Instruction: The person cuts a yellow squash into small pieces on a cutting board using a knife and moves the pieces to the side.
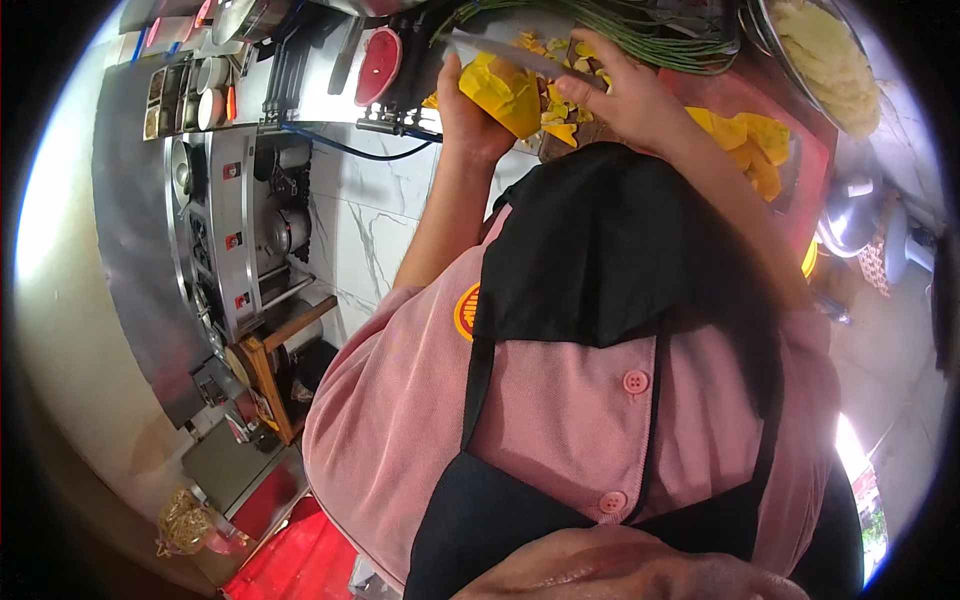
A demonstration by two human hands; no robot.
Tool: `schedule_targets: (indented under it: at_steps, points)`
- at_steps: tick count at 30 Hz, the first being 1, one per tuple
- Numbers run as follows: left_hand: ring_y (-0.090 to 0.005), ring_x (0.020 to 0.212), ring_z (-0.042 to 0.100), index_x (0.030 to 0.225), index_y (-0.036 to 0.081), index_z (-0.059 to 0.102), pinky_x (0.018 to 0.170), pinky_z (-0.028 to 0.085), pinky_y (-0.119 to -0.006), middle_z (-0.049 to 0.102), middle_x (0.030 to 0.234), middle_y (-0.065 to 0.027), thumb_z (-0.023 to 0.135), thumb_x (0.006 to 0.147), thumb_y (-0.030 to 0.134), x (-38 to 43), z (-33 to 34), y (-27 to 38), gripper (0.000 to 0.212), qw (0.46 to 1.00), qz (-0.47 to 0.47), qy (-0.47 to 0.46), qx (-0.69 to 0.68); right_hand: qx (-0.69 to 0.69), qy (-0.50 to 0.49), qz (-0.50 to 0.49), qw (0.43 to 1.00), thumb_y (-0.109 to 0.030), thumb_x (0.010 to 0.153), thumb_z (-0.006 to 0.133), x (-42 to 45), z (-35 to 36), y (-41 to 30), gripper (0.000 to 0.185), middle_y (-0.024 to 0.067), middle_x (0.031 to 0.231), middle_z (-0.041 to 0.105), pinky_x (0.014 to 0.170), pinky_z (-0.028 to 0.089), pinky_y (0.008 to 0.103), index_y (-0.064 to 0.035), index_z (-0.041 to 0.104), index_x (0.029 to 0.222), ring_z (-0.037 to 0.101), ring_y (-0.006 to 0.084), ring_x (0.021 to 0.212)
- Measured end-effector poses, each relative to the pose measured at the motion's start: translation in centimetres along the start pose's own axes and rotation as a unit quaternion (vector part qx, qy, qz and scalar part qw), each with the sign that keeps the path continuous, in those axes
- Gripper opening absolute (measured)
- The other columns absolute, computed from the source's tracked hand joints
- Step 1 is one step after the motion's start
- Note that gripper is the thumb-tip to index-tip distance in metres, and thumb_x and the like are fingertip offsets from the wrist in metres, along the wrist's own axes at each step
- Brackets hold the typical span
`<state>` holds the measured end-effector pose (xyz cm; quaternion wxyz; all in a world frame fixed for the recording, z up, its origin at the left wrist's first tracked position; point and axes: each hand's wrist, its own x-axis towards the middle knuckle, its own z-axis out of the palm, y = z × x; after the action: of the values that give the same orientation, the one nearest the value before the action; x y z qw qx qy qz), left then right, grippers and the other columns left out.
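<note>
At the top of the view, my left hand [472, 124] supports a chunk of yellow-orange flesh, apparently pumpkin [502, 101], with the thumb up along its side. A long knife [517, 54] is gripped in my right hand [626, 94]. Its blade lies across the far side of the chunk; whether it touches cannot be told. Beneath the hands, yellow and greenish peel scraps [559, 112] are scattered over a wooden cutting board [553, 148]. The board is partly hidden by my black apron or cap-like cloth [585, 247].
Long green beans [660, 41] lie beyond my right hand. Larger orange pieces [757, 154] rest on a red surface [810, 150], near a big bowl [795, 82] of pale food. Leftward are a red dish [379, 66], a blue hose [360, 154], condiment containers [172, 90] and a steel stove [231, 206].
</note>
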<state>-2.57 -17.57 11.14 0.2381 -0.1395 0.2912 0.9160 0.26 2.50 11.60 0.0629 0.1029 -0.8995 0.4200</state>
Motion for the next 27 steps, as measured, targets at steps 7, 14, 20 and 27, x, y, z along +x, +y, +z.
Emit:
schedule_targets:
  at_steps: [7,14,20,27]
  points:
    - [-0.0331,0.110,0.054,0.125,0.004,0.051,0.096,0.042,-0.048,0.056,0.120,-0.0159,0.041,0.085,0.055,-0.3,0.5,1.0,0.066,0.999,-0.035,-0.031,0.027,-0.043,-0.191,0.046,0.980,-0.053,0.086,0.056,-0.3,-2.0,-5.3,0.069,0.0255,0.115,0.057,0.089,0.045,0.0457,-0.0198,0.032,0.141,0.057,0.0423,0.103]
    - [-0.0308,0.104,0.058,0.121,0.006,0.054,0.092,0.045,-0.047,0.060,0.116,-0.0144,0.046,0.083,0.051,-0.6,1.4,1.2,0.059,0.993,-0.089,-0.069,0.018,-0.074,-0.126,-0.046,0.988,-0.054,0.087,0.051,-0.8,-1.9,-4.3,0.067,0.0266,0.100,0.060,0.084,0.049,0.0453,-0.0291,0.026,0.145,0.061,0.0403,0.093]
    - [-0.0303,0.099,0.062,0.118,0.006,0.057,0.087,0.049,-0.044,0.064,0.106,-0.0153,0.042,0.087,0.047,-1.0,1.2,2.2,0.054,0.986,-0.144,-0.078,-0.015,-0.070,-0.151,-0.035,0.985,-0.053,0.087,0.052,-1.0,-2.5,-5.5,0.068,0.0263,0.097,0.060,0.083,0.048,0.0462,-0.0317,0.025,0.146,0.061,0.0410,0.091]
    - [-0.0295,0.102,0.059,0.121,0.006,0.054,0.091,0.046,-0.046,0.061,0.113,-0.0138,0.043,0.086,0.048,-1.2,2.1,1.9,0.056,0.990,-0.109,-0.085,0.003,-0.118,-0.122,-0.066,0.983,-0.052,0.088,0.052,-1.1,-2.5,-6.0,0.061,0.0221,0.084,0.060,0.073,0.052,0.0434,-0.0302,0.035,0.142,0.064,0.0369,0.077]
